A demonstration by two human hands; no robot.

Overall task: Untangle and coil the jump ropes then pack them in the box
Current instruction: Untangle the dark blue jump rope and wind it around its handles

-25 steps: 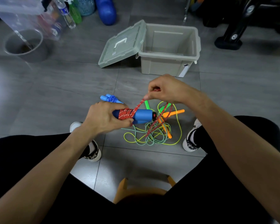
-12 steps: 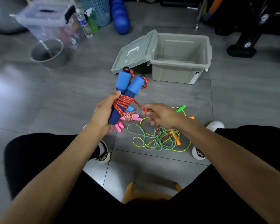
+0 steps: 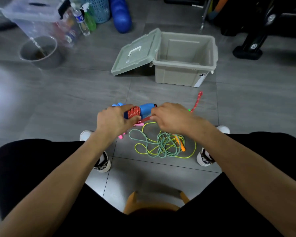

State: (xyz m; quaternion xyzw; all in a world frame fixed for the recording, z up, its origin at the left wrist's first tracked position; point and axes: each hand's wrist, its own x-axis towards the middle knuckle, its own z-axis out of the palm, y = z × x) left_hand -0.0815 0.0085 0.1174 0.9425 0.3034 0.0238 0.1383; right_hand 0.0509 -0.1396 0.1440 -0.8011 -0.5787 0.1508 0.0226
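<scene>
- The left hand (image 3: 114, 119) reaches forward from the lower left, forearm stretched out over the left knee, back of the hand up. Its fingers and thumb curl round the blue foam handles (image 3: 144, 109), which lie roughly level and point toward 3 o'clock.
- The red rope (image 3: 134, 112) is wound in tight turns round the handles, right against the left hand's thumb side.
- The right hand (image 3: 172, 117) comes in from the lower right, palm down, fingers bent. It pinches a stretch of the red rope just at 3 o'clock of the handles; the loose red end (image 3: 197, 101) trails up toward 1 o'clock past the knuckles.
- On the grey floor (image 3: 75, 100) below the hands, at 6 o'clock of them, lies a tangle of green braided rope (image 3: 161, 146) and thin yellow rope (image 3: 191, 156), with an orange handle (image 3: 181, 145) in it. Pink handle tips (image 3: 120, 136) peek out beneath the left wrist.
- The beige box (image 3: 184, 76) stands open at 12 o'clock of the hands, well apart from them, with its lid (image 3: 135, 53) leaning against its 9 o'clock side.
</scene>
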